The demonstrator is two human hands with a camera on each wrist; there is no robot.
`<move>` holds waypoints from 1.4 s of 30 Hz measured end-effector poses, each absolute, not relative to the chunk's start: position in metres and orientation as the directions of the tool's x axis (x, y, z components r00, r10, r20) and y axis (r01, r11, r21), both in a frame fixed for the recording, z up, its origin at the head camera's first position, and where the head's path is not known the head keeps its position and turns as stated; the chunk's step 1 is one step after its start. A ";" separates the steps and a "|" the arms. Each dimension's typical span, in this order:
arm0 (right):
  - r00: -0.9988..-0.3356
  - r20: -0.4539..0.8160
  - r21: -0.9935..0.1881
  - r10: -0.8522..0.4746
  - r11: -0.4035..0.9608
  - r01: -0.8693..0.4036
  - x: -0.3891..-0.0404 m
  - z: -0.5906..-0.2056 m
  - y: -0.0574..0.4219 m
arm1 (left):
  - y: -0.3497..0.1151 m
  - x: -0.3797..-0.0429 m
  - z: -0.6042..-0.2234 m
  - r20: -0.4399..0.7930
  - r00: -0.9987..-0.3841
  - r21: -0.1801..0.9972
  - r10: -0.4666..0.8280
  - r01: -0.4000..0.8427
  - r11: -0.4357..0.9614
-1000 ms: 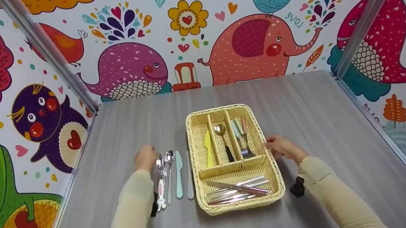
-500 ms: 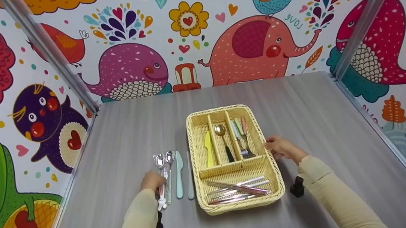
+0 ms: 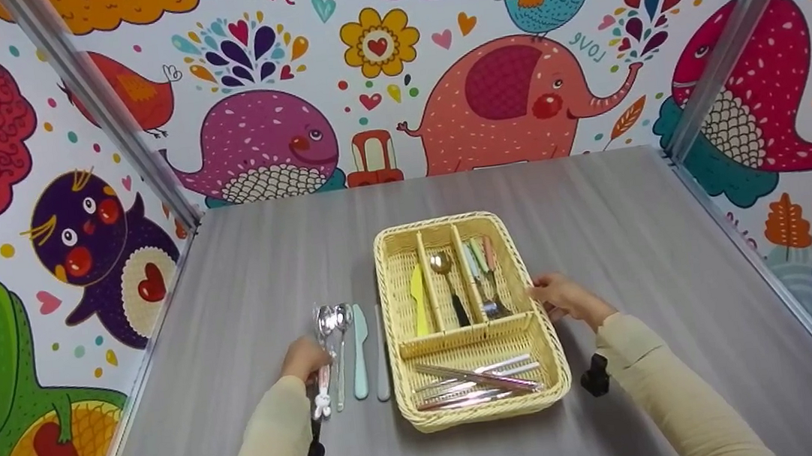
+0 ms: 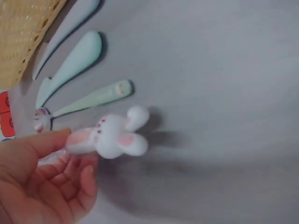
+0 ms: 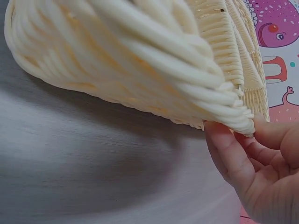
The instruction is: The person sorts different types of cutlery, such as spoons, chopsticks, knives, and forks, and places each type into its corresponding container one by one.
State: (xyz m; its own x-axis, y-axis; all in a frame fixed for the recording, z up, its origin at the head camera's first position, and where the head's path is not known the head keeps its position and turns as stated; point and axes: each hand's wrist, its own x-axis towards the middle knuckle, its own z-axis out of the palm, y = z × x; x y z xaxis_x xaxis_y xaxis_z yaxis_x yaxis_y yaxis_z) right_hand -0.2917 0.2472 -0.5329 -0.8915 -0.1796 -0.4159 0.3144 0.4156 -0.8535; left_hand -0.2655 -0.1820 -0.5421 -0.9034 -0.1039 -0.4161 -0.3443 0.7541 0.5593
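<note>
My left hand [image 3: 305,359] pinches the white and pink handle of a bunny spoon [image 4: 112,135] between thumb and fingers; in the left wrist view the rabbit-shaped end sticks out past the fingers, over the table. Right beside it lies a spoon with a pale green handle [image 4: 96,99]. A mint knife [image 3: 360,353] and a greyish knife [image 3: 380,359] lie further right. On the other side, my right hand [image 3: 568,298] grips the right rim of the woven cutlery basket [image 5: 154,51], thumb on top and fingers underneath.
The basket holds a yellow knife [image 3: 418,302], a gold spoon with a black handle [image 3: 449,280], several pastel-handled utensils [image 3: 481,258], and metallic chopsticks [image 3: 478,377] in its front compartment. Patterned panels [image 3: 378,110] enclose the grey table [image 3: 288,255] at the back and sides.
My left hand has come down and toward the basket from the spoon heads to the bunny handle and now pinches it. The right hand stays on the basket rim.
</note>
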 end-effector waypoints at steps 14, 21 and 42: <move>-0.897 -0.396 -0.861 -0.199 0.420 0.286 -0.291 -0.535 0.248 | -0.105 -0.314 -0.469 -0.229 -0.973 0.717 -0.040 -0.196 0.668; -0.894 -0.415 -0.846 -0.167 0.433 0.312 -0.290 -0.534 0.246 | -0.056 -0.337 -0.501 -0.140 -0.990 0.903 -0.004 -0.130 0.410; -0.889 -0.431 -0.842 -0.156 0.424 0.334 -0.292 -0.535 0.247 | 0.012 -0.357 -0.584 -0.268 -0.931 0.908 0.249 -0.158 0.387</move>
State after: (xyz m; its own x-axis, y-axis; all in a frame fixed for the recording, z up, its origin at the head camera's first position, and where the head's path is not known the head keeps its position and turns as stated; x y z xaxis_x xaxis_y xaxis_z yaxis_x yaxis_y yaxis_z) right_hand -0.2922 0.2469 -0.5354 -0.8886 -0.1561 -0.4312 0.3339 0.4242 -0.8417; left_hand -0.3574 0.0123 -0.5840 -0.9306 0.2493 -0.2679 -0.1578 0.3871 0.9084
